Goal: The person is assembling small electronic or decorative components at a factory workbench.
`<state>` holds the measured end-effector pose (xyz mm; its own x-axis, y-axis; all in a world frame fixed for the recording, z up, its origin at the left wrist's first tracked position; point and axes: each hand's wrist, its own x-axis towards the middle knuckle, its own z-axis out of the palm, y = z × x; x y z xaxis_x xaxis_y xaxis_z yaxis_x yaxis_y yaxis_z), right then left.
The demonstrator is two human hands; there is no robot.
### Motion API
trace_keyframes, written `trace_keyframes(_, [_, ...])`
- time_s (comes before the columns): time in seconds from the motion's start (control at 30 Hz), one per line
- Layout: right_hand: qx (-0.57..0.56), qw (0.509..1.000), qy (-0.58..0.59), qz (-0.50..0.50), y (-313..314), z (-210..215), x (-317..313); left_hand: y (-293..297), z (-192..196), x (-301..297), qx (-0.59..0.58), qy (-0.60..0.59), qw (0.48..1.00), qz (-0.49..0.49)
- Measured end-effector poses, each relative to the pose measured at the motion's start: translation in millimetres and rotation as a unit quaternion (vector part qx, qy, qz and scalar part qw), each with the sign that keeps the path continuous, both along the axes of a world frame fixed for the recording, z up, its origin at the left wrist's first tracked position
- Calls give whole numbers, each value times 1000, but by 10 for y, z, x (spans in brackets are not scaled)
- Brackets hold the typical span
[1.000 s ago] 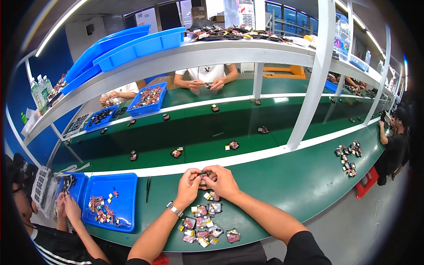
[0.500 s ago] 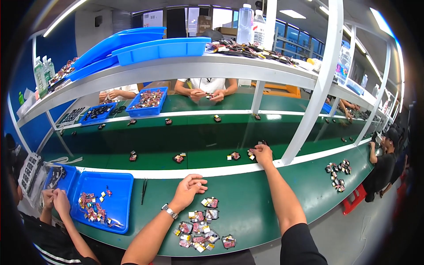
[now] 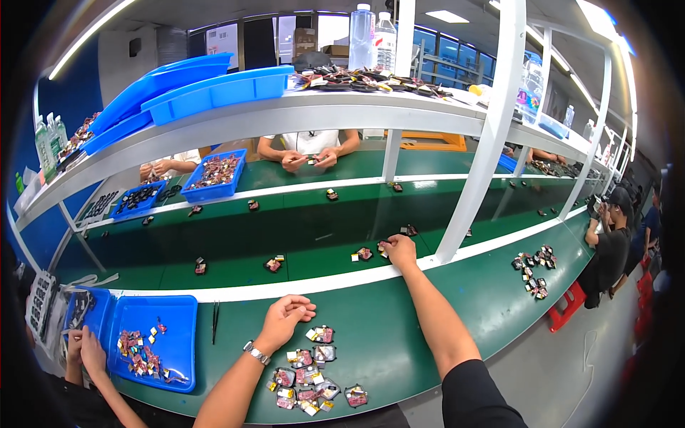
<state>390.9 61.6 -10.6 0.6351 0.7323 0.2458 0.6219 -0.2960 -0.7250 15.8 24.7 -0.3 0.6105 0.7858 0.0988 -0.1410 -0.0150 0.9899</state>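
Note:
My right hand (image 3: pixel 401 251) reaches over the green conveyor belt, its fingertips pinching a small electronic assembly (image 3: pixel 383 249) with red and pale parts. Just left of it on the belt lies another such assembly (image 3: pixel 363 254); a dark one (image 3: pixel 408 230) sits beyond my fingers. My left hand (image 3: pixel 287 319), with a metal watch on its wrist, rests at the near worktop, fingers loosely bent and nothing in them. Close by it is a cluster of several black-cased assemblies (image 3: pixel 307 375) with red boards and yellow-and-white pieces.
Black tweezers (image 3: pixel 215 322) lie beside a blue tray (image 3: pixel 190 342) of red parts. A co-worker's hands (image 3: pixel 87 349) are at the left. A white post (image 3: pixel 479 160) rises right of my right arm, carrying a shelf (image 3: pixel 335 107). More assemblies (image 3: pixel 531 269) lie on the right worktop.
The whole scene has slid left in the picture as the view turned. My right hand keeps its pinch on the belt, and the dark assembly behind it shows more fully. My left hand stays much the same.

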Motion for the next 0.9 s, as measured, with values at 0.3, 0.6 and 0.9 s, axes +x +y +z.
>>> trace_keyframes(0.3, [-131,972,-100,-168,80,190,489,-6,-1,-38,-5,4,1000,3])
trace_keyframes(0.6, [179,978,-109,6,-36,204,523,4,8,4,-16,6,1000,-14])
trace_keyframes(0.9, [31,910,-158,382,-1030,272,-1094,19,1,-6,3,24,1000,-9])
